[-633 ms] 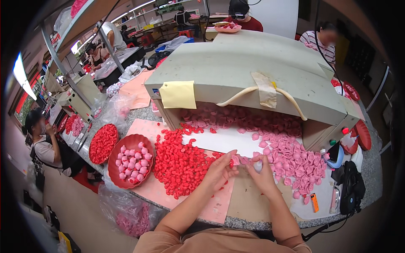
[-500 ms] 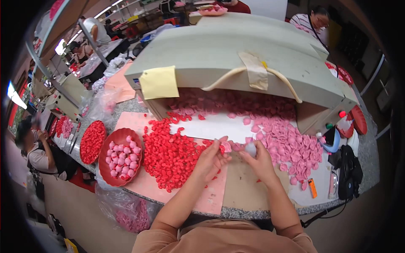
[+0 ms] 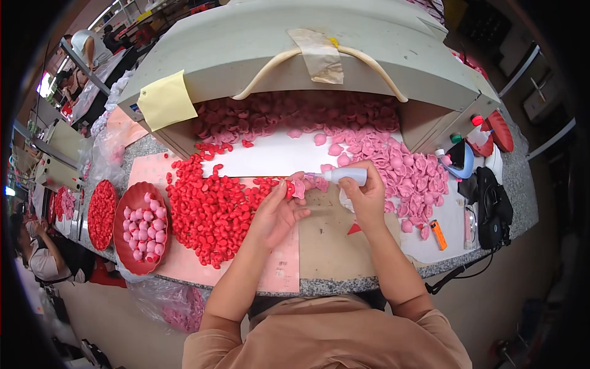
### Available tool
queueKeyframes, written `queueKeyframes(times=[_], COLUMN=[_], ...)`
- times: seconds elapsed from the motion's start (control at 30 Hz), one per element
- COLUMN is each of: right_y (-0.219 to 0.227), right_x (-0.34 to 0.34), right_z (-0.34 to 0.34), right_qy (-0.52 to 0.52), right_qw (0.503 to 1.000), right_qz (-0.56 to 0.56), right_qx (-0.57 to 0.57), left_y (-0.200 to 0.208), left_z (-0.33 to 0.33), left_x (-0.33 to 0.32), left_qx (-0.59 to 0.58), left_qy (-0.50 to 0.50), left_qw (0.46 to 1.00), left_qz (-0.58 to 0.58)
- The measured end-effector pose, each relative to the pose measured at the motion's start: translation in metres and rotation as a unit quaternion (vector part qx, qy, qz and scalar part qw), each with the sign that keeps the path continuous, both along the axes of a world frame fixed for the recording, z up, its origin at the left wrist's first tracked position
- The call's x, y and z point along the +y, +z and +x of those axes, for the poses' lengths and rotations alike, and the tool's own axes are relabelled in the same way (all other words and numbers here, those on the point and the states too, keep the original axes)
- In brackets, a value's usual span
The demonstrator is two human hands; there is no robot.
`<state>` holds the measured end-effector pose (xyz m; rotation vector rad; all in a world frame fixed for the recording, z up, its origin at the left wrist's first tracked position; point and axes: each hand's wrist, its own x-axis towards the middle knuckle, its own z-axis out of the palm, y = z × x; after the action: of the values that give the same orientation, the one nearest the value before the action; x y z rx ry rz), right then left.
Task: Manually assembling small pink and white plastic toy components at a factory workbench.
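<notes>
Above the tabletop (image 3: 344, 286), between the red heap (image 3: 209, 215) and the pink heap (image 3: 405, 184), the left hand (image 3: 270, 215) pinches a pink-and-red piece (image 3: 298, 188), seemingly steadying it before the small bottle (image 3: 351, 177) the right hand (image 3: 369, 200) grips sideways.

The worktop (image 3: 519, 206) is brightly lit, the grey housing (image 3: 233, 55) shadowed inside, the black-rimmed view bowed.
</notes>
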<state>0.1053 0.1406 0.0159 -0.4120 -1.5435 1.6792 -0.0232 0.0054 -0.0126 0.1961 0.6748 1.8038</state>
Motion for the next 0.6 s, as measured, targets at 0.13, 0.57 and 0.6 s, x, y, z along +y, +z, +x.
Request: queueKeyframes(times=[0.13,0.57,0.6], right_y=[-0.0041,0.0005,-0.0001], right_x=[0.0021,-0.0009,-0.0011], right_z=[0.0039,0.0023,0.0018], right_qy=[-0.028,-0.073,-0.072], right_qw=[0.996,0.964,0.963], right_qz=[0.069,0.23,0.232], right_qx=[-0.04,-0.111,-0.112], left_y=[-0.0021,-0.005,-0.0054], left_z=[0.0035,0.0025,0.0026], left_x=[0.0021,0.0037,0.0034], left_qx=[0.007,0.041,0.043], left_qy=[0.001,-0.007,-0.008], left_qw=[0.999,0.998,0.998], left_qz=[-0.037,-0.055,-0.054])
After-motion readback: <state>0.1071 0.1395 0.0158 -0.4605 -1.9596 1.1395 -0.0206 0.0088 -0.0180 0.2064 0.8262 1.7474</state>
